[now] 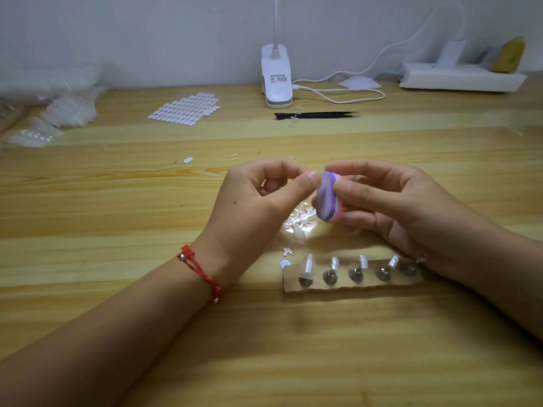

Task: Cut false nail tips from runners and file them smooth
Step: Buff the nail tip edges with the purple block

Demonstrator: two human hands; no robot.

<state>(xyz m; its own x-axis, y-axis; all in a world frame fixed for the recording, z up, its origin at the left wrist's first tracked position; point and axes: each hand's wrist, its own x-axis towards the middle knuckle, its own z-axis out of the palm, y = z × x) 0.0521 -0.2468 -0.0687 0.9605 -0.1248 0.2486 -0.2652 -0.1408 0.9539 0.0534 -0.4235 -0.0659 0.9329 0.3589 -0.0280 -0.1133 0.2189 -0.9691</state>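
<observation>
Table [117, 289]: pale wood, fills the frame.
My right hand [390, 201]: centre right, fingers and thumb curled round the file block.
My left hand [258, 198]: centre, thumb and forefinger pinched narrow at the block's upper edge; what they pinch I cannot tell.
Cardboard strip [352, 286]: lower centre, carries five metal stands; a clear nail tip [306, 267] sits on the leftmost.
File block [326, 198]: purple and pink, upright between my hands.
Cut runners [299, 220]: clear heap on the table just below the block.
</observation>
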